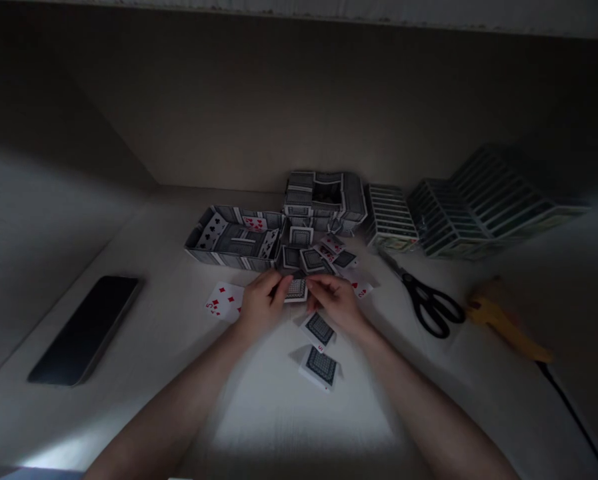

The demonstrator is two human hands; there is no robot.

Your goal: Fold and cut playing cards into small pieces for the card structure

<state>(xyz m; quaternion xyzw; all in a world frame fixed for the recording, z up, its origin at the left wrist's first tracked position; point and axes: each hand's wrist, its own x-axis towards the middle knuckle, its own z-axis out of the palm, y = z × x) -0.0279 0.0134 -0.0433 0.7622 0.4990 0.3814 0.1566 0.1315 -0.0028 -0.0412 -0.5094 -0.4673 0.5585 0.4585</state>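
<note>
My left hand (261, 303) and my right hand (336, 303) meet over the white table (179, 373), and both pinch a small folded playing card piece (297, 289) between their fingertips. Just behind the hands lie several more folded card squares (311, 259). Two folded card pieces (319, 329) (321, 367) rest on the table between my forearms. A flat red five of diamonds (223, 300) lies left of my left hand. An open box built from cards (236, 239) stands behind it, with a taller card box (326, 200) to its right.
A dark phone (86, 329) lies at the far left. Black scissors (426, 300) and a yellow glue gun (503, 322) with a black cord sit at the right. Stacked card packs (391, 218) (483, 203) stand against the back wall at the right.
</note>
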